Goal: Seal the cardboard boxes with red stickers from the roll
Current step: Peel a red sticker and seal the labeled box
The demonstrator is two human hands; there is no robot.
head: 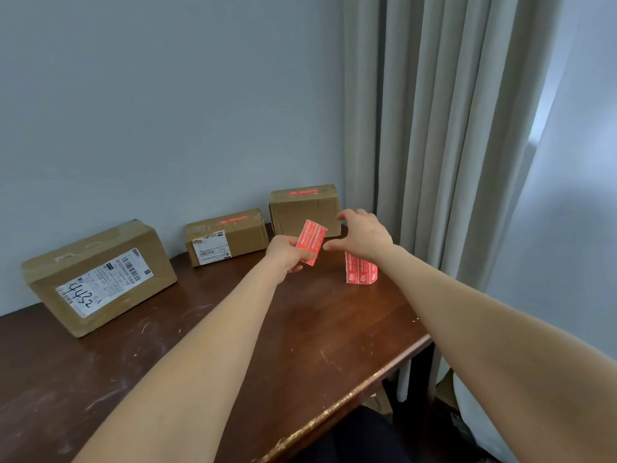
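Observation:
Three cardboard boxes stand along the wall on a dark wooden table (233, 345). The large box (100, 279) at the left has a white label and no red sticker on top. The middle box (227, 237) and the right box (305, 212) each carry a red sticker on top. My left hand (287, 253) is shut on a strip of red stickers (312, 240), held up over the table. My right hand (362, 233) hovers just right of the strip, fingers spread, not touching it. The red sticker roll (360, 274) lies on the table under my right wrist.
A grey curtain (434, 128) hangs at the right, close behind the right box. The table's front edge (367, 379) runs diagonally at the lower right, with a dark chair seat (360, 436) below it. A plain wall stands behind the boxes.

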